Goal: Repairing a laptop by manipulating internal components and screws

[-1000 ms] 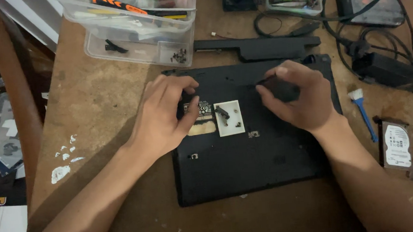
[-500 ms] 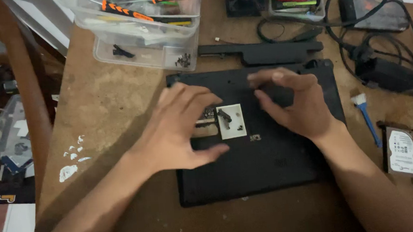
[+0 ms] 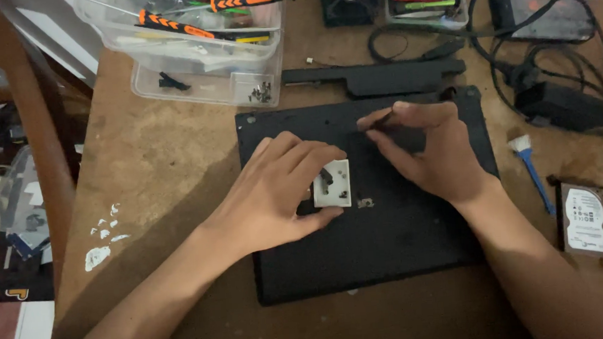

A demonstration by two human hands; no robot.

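The black laptop base (image 3: pixel 376 249) lies underside up on the brown wooden table (image 3: pixel 168 163), with a small white square part (image 3: pixel 332 183) resting near its centre. The left hand (image 3: pixel 275 192) lies flat and relaxed over the panel, fingertips curled against the white part's left edge; it grips nothing. The right hand (image 3: pixel 429 151) hovers over the upper panel with thumb and forefinger pinched narrow on a thin dark item, too small to identify. Risk: a small pinched item can slip and drop onto the dark panel, where it is hard to see. A careless left-hand push can slide the white part off its seat. The loose screws in the clear plastic tray (image 3: pixel 212 84) sit near the laptop's top edge; a nudge can scatter them. The bare hard drive (image 3: pixel 583 218) lies near the right forearm and can be struck.
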